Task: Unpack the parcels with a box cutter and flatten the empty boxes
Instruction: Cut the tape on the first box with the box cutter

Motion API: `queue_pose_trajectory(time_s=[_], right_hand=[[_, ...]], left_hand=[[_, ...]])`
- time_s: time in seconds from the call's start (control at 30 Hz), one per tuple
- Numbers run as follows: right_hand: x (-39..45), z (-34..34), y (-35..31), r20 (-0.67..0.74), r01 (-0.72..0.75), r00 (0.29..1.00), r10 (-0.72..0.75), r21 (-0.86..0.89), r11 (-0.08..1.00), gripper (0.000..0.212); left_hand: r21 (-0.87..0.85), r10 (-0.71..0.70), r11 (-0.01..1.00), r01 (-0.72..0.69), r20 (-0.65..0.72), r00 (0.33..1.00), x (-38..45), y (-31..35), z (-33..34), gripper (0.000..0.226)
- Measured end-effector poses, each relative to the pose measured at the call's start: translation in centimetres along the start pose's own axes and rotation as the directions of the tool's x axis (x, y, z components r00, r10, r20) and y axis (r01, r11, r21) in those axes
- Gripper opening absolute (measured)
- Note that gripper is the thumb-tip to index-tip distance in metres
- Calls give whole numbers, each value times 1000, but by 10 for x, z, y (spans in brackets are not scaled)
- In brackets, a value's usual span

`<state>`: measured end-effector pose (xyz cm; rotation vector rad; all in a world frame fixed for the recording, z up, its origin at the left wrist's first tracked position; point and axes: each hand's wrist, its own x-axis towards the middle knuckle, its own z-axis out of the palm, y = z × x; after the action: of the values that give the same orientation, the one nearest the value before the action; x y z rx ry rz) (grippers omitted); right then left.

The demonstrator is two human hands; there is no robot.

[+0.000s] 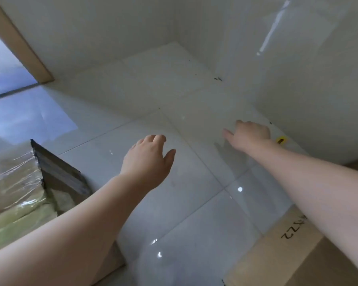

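My left hand [149, 159] hovers over the white tiled floor [174, 203] with fingers relaxed and holding nothing. My right hand [249, 135] reaches farther out toward the wall on the right, fingers loosely bent, empty. Just past its wrist a small yellow object with a dark middle [281, 139] lies on the floor; it may be the box cutter, but it is too small to tell. A parcel wrapped in clear tape [15, 182] sits at the left, with a dark torn flap [58, 168] standing up. A brown cardboard box with black handwriting [283, 250] lies at the lower right.
White walls [298, 79] meet in a corner ahead. A wooden door frame [19, 42] stands at the upper left, with a bright floor beyond it. Glossy tiles with light reflections stretch between the two boxes.
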<state>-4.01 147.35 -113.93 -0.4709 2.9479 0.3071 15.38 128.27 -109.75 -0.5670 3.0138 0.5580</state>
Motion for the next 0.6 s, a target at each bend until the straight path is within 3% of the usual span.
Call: queue_pose_trajectory(time_s=[0.3, 0.6], right_hand=[[32, 80, 103, 250, -266, 942, 226, 139, 954, 54], [39, 122, 100, 275, -360, 916, 291, 249, 899, 46]], left_hand=[[10, 19, 1000, -20, 82, 996, 13, 20, 45, 47], [16, 8, 1000, -10, 116, 993, 16, 15, 58, 45]])
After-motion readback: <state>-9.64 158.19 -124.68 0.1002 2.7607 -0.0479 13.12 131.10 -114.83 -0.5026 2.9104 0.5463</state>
